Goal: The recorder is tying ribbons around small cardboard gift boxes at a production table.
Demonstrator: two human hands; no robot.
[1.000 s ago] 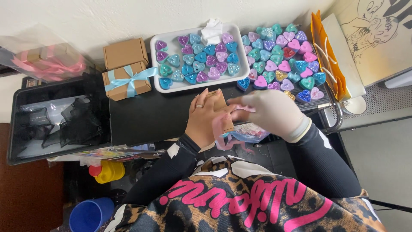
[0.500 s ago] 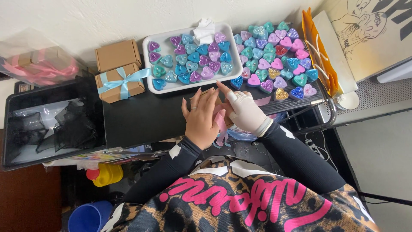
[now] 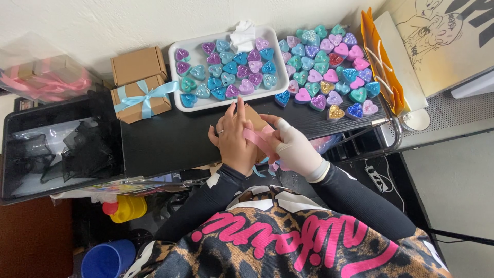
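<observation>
A small brown cardboard box (image 3: 256, 119) rests on the black table (image 3: 170, 139), mostly hidden under my hands. My left hand (image 3: 232, 137), wearing a ring, lies flat on top of it and holds it down. My right hand (image 3: 294, 146), in a white glove, pinches a pink ribbon (image 3: 257, 138) that runs across the box; more ribbon hangs below the table edge. Beyond the box stands a white tray (image 3: 177, 103) filled with several glittery heart shapes in teal, purple and pink.
More glitter hearts (image 3: 329, 67) lie loose on the table at the right. A brown box with a light blue bow (image 3: 141, 99) and a plain brown box (image 3: 138, 64) stand left. A black bin (image 3: 56, 149), orange paper bag (image 3: 381, 62), yellow tub (image 3: 126, 208) and blue cup (image 3: 108, 260) surround me.
My hands have stayed on the box while my right hand has drawn the pink ribbon across it. The camera has shifted slightly.
</observation>
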